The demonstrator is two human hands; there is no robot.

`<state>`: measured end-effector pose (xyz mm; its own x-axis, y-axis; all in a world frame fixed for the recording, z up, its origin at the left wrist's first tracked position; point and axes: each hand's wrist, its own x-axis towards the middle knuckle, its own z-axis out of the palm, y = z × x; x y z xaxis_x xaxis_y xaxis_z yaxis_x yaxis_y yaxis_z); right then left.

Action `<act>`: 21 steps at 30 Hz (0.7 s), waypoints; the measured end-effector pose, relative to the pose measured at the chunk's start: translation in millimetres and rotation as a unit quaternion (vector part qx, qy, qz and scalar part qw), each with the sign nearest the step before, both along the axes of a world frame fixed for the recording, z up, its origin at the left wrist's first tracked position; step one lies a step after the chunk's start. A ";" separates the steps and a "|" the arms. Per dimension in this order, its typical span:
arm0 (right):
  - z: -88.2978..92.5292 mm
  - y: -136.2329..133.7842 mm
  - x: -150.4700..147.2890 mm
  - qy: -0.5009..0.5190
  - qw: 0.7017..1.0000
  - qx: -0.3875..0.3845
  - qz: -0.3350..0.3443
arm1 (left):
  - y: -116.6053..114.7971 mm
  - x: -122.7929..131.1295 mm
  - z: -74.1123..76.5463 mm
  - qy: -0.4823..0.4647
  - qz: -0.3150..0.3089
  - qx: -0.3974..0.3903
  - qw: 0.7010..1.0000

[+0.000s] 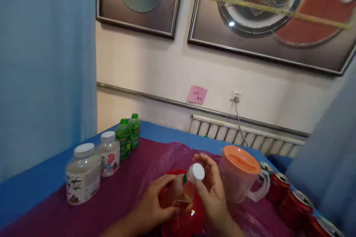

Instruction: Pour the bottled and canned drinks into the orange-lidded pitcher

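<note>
My left hand point(152, 205) wraps around the body of a clear plastic bottle point(185, 192) with a little amber liquid in it. My right hand point(211, 189) has its fingers closed around the bottle's neck and white cap point(197, 172). The bottle is tilted above a red bowl point(185, 219) on the purple plastic sheet point(122, 192).
A clear pitcher with an orange lid point(239, 174) stands just right of my hands. Several red cans point(292, 200) line the right edge. Two white-lidded jars point(83, 173) and two green bottles point(128, 135) stand at the left. A blue curtain point(47, 63) hangs on the left.
</note>
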<state>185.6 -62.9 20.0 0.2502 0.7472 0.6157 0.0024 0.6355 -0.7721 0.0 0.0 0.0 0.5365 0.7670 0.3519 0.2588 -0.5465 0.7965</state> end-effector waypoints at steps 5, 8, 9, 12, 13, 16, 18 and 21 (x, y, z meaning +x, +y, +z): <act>-5.0 5.0 1.0 0.021 0.998 -0.035 -0.057 | -1.6 -1.2 1.4 0.016 0.013 0.001 1.000; -5.3 5.0 3.4 0.030 0.998 -0.041 -0.034 | -0.5 -2.9 -2.3 0.018 0.028 -0.014 0.999; -4.9 4.6 4.4 0.034 0.998 -0.039 -0.024 | 0.0 -3.5 -3.4 0.018 0.025 -0.021 0.999; -2.2 3.3 7.2 0.052 0.998 -0.026 0.004 | 0.9 -4.8 -4.8 0.014 0.016 -0.030 0.999; -1.0 2.8 8.2 0.050 0.998 -0.024 0.017 | 1.0 -5.1 -4.7 0.014 0.015 -0.032 0.999; 3.5 0.8 11.7 0.013 0.999 -0.018 0.048 | 1.0 -5.8 -4.2 0.021 0.015 -0.042 0.999; 6.3 -1.0 13.8 -0.021 0.999 -0.005 0.040 | 0.5 -5.7 -3.5 0.024 0.015 -0.048 0.998; 9.1 -3.5 15.1 -0.061 0.998 0.008 -0.002 | -1.0 -4.4 -1.6 0.022 0.015 -0.041 0.999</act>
<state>200.6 -66.4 29.1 0.1754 0.7367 0.6531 0.0988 0.6469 -0.7562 -4.4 -1.0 -1.6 0.5255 0.8088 0.2640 0.3100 -0.4710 0.8258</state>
